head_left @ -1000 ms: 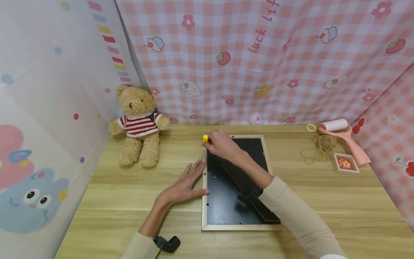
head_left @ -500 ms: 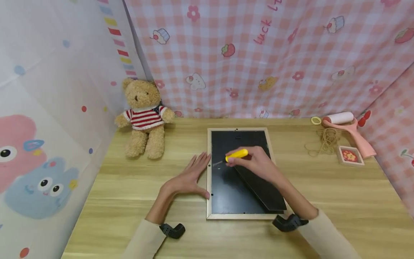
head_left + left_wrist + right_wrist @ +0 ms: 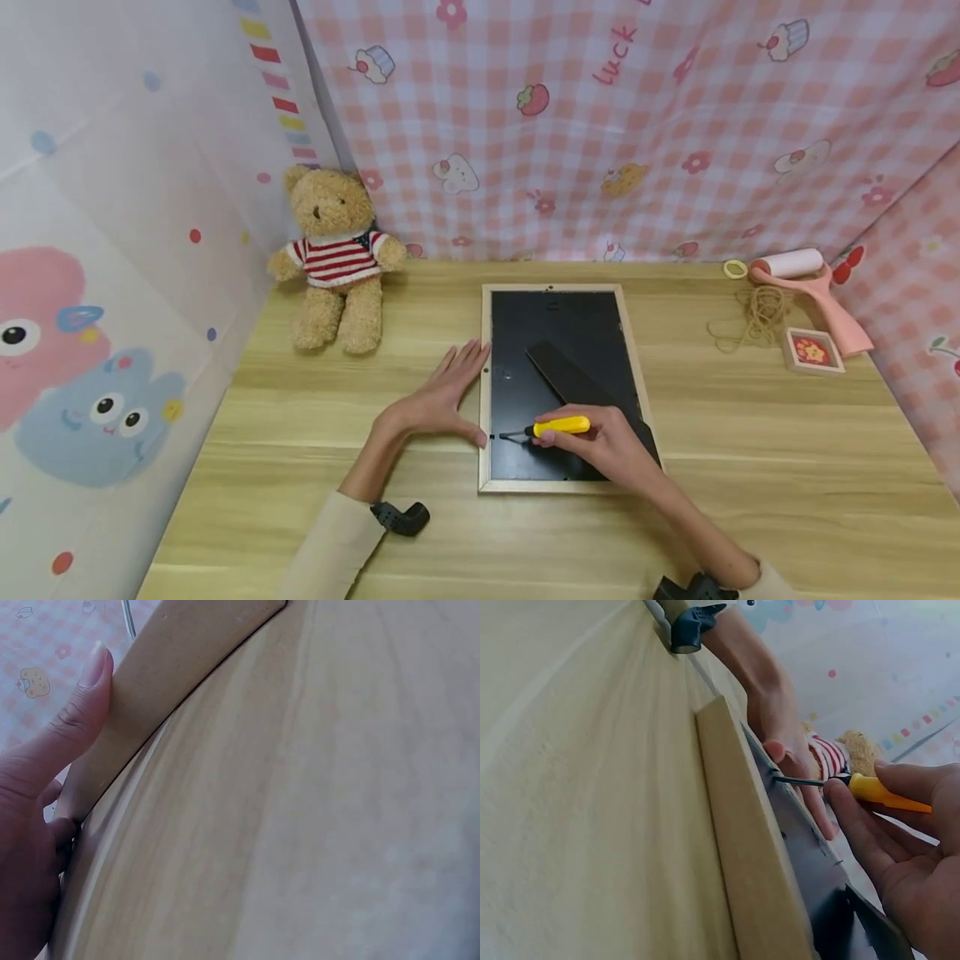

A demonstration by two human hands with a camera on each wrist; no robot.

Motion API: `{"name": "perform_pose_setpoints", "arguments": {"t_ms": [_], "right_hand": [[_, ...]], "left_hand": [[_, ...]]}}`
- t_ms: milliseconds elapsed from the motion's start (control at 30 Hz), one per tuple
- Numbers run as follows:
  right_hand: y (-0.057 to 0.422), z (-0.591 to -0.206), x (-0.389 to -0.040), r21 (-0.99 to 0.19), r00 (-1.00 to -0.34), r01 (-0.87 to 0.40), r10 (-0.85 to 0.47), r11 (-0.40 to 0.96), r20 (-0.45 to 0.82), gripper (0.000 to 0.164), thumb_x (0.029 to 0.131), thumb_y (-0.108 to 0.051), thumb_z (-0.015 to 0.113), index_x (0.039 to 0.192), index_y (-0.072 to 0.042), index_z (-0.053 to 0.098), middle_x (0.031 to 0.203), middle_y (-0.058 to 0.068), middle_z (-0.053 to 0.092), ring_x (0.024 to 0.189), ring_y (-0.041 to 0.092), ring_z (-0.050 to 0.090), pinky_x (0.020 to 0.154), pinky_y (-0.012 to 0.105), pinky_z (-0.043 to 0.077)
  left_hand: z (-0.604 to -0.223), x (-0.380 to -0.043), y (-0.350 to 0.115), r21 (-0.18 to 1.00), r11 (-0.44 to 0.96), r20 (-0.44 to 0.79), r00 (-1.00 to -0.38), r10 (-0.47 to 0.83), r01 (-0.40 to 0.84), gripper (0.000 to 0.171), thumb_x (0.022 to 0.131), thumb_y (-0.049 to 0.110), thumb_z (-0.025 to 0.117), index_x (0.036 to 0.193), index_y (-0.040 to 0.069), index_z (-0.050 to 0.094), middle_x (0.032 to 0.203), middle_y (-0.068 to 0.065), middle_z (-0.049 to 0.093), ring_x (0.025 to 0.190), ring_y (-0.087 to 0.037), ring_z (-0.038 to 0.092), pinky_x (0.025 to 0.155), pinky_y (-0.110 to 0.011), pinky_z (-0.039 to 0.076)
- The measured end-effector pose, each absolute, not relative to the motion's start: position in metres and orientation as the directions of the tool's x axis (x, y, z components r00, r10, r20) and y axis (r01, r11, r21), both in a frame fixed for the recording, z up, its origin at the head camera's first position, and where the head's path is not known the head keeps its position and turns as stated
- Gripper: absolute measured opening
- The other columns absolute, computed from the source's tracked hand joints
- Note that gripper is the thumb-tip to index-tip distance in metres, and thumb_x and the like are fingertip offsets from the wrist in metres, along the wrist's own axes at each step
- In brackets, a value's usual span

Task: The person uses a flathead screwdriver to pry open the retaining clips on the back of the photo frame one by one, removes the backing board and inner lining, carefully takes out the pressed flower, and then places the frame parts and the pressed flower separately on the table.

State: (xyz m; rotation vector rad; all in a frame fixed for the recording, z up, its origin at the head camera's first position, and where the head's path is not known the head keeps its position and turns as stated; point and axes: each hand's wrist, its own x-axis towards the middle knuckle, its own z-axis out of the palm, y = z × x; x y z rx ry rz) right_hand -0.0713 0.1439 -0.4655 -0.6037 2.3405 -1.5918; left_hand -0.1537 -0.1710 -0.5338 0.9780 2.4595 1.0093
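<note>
A picture frame [image 3: 486, 400] with a light wooden border lies face down, its black backing board [image 3: 525, 321] and dark easel stand [image 3: 566, 371] showing. My left hand [image 3: 438, 404] rests along the left border, fingers straight and thumb apart near the lower part. In the left wrist view the thumb [image 3: 86, 697] lies against the wooden side. My right hand [image 3: 600, 437] pinches a yellow-handled screwdriver [image 3: 561, 427]. Its thin shaft points left, with the tip right by a small black tab [image 3: 772, 772] at the left border, as the right wrist view shows.
A teddy bear [image 3: 335, 250] in a striped shirt sits at the back left. At the back right are a pink-handled lint roller [image 3: 832, 308], a yellow ring [image 3: 735, 268], tangled twine [image 3: 765, 312] and a small framed picture [image 3: 812, 350]. Patterned cloth hangs behind.
My right hand has moved the screwdriver from the frame's upper left corner down along the left border to its lower part. My left hand has stayed on the border.
</note>
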Motion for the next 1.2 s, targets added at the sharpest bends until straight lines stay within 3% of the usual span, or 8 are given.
{"name": "perform_pose_setpoints", "arguments": {"t_ms": [233, 400, 567, 767, 867, 1033, 1133, 1200], "right_hand": [[0.134, -0.467, -0.064, -0.901, -0.903, -0.231, -0.425, 0.368, 0.059, 0.023, 0.097, -0.017, 0.085, 0.119, -0.012, 0.086, 0.108, -0.001, 0.084, 0.093, 0.006, 0.074, 0.08, 0.022, 0.062], [0.126, -0.464, -0.061, -0.857, -0.901, -0.317, -0.412, 0.406, 0.138, 0.023, 0.094, -0.014, 0.088, 0.117, -0.01, 0.086, 0.107, -0.001, 0.085, 0.094, 0.005, 0.074, 0.08, 0.023, 0.063], [0.114, -0.456, -0.06, -0.775, -0.836, -0.483, -0.479, 0.407, 0.269, 0.02, 0.094, -0.009, 0.087, 0.113, -0.005, 0.085, 0.103, 0.001, 0.084, 0.091, 0.009, 0.075, 0.079, 0.026, 0.065], [0.101, -0.445, -0.057, -0.667, -0.738, -0.631, -0.569, 0.395, 0.361, 0.017, 0.094, -0.003, 0.085, 0.111, 0.0, 0.084, 0.104, 0.006, 0.083, 0.09, 0.015, 0.078, 0.081, 0.031, 0.068], [0.104, -0.447, -0.055, -0.709, -0.783, -0.57, -0.535, 0.415, 0.317, 0.018, 0.095, -0.006, 0.085, 0.113, -0.003, 0.085, 0.105, 0.004, 0.083, 0.092, 0.013, 0.077, 0.084, 0.029, 0.067], [0.12, -0.462, -0.055, -0.9, -0.913, -0.257, -0.393, 0.351, 0.107, 0.021, 0.096, -0.009, 0.085, 0.117, -0.004, 0.085, 0.107, 0.006, 0.085, 0.095, 0.004, 0.077, 0.084, 0.02, 0.064], [0.125, -0.468, -0.056, -0.94, -0.931, -0.153, -0.364, 0.304, 0.034, 0.023, 0.098, -0.009, 0.083, 0.119, -0.002, 0.084, 0.111, 0.009, 0.085, 0.098, 0.003, 0.077, 0.085, 0.018, 0.063], [0.126, -0.469, -0.058, -0.937, -0.933, -0.15, -0.358, 0.316, 0.029, 0.022, 0.098, -0.012, 0.083, 0.119, -0.004, 0.084, 0.111, 0.009, 0.085, 0.099, 0.003, 0.076, 0.086, 0.019, 0.063]], "left_hand": [[-0.532, -0.153, -0.171, 0.702, 0.523, -0.024, -0.719, 0.695, 0.483, 0.162, 0.063, 0.108, 0.056, 0.177, 0.012, -0.008, 0.184, -0.01, -0.014, 0.171, -0.026, -0.016, 0.137, -0.046, -0.016], [-0.53, -0.152, -0.172, 0.715, 0.508, -0.017, -0.715, 0.699, 0.48, 0.16, 0.066, 0.106, 0.057, 0.177, 0.01, -0.006, 0.184, -0.014, -0.013, 0.171, -0.03, -0.014, 0.137, -0.046, -0.016], [-0.52, -0.148, -0.171, 0.747, 0.491, -0.03, -0.714, 0.7, 0.449, 0.159, 0.068, 0.102, 0.064, 0.176, 0.006, -0.004, 0.183, -0.018, -0.012, 0.171, -0.036, -0.013, 0.137, -0.05, -0.016], [-0.529, -0.15, -0.171, 0.721, 0.514, -0.023, -0.726, 0.688, 0.464, 0.16, 0.064, 0.106, 0.057, 0.177, 0.011, -0.005, 0.184, -0.014, -0.011, 0.172, -0.029, -0.014, 0.137, -0.046, -0.016], [-0.533, -0.152, -0.171, 0.72, 0.504, 0.001, -0.727, 0.687, 0.477, 0.16, 0.064, 0.106, 0.058, 0.177, 0.012, -0.004, 0.184, -0.015, -0.009, 0.172, -0.03, -0.013, 0.138, -0.047, -0.015], [-0.533, -0.151, -0.171, 0.722, 0.504, -0.006, -0.724, 0.69, 0.474, 0.161, 0.064, 0.106, 0.059, 0.177, 0.011, -0.005, 0.184, -0.015, -0.01, 0.172, -0.031, -0.013, 0.137, -0.047, -0.016], [-0.528, -0.149, -0.17, 0.717, 0.516, -0.025, -0.723, 0.69, 0.468, 0.162, 0.063, 0.106, 0.058, 0.177, 0.01, -0.006, 0.184, -0.014, -0.012, 0.171, -0.03, -0.014, 0.137, -0.046, -0.017], [-0.523, -0.149, -0.17, 0.726, 0.508, -0.024, -0.72, 0.693, 0.464, 0.161, 0.065, 0.105, 0.06, 0.176, 0.009, -0.005, 0.184, -0.016, -0.011, 0.171, -0.032, -0.014, 0.137, -0.046, -0.017]]}}
